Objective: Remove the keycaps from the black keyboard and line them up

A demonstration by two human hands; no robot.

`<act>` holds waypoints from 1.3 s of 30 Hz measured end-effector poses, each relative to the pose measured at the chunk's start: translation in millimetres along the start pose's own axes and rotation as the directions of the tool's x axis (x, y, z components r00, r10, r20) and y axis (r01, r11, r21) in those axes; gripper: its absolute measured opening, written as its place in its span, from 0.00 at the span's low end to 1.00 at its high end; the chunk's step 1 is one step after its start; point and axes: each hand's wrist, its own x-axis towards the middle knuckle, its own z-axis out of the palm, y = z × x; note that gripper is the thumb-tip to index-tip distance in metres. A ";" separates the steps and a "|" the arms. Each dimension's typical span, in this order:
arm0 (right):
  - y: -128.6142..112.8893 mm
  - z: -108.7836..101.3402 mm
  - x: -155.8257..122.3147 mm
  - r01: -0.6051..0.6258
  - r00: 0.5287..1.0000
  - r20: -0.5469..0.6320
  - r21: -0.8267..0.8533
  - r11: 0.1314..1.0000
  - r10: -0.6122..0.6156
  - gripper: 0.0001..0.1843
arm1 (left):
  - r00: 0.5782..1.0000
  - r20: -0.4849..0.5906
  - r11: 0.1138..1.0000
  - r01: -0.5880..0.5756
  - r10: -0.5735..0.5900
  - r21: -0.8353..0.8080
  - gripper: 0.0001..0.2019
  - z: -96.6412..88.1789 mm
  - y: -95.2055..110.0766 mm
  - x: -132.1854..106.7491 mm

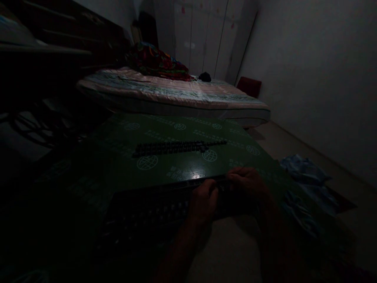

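Observation:
A dark computer keyboard (147, 212) lies at a slant on the green surface in front of me, its left part in deep shadow. Over its right half, my left hand (204, 199) is closed, fingertips pinched together just above the keys. My right hand (247, 182) is closed too, its fingertips at the keyboard's upper right edge. What either hand pinches is hidden by the fingers and the dark. Beyond the keyboard, loose black keycaps (172, 148) are laid out in rows, with a thin line of them trailing off to the right.
The green tabletop (188, 131) bears white globe prints and lettering. Behind it stands a bed (173, 94) with a red patterned blanket (159, 63) and a dark cap-like item (205, 76). Crumpled cloth (306, 169) lies at the right. The room is very dim.

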 end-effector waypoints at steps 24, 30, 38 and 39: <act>-2.0 -1.3 -0.8 0.159 0.987 0.077 -0.257 0.953 -0.144 0.11 | 0.999 0.035 1.000 0.005 -0.005 0.001 0.07 2.1 -2.6 -0.4; -2.2 3.5 -0.6 0.207 0.977 0.100 -0.278 0.938 -0.186 0.10 | 0.999 0.053 1.000 0.011 -0.011 0.001 0.07 1.3 -1.6 -0.9; -6.3 14.9 -0.1 0.235 0.972 0.089 -0.346 0.908 -0.217 0.07 | 0.999 0.052 0.999 0.001 0.001 -0.035 0.08 1.8 -3.1 -0.1; -6.3 15.9 0.5 0.239 0.971 0.090 -0.353 0.905 -0.221 0.06 | 0.998 0.057 0.999 0.000 0.003 -0.040 0.08 2.0 -3.3 0.1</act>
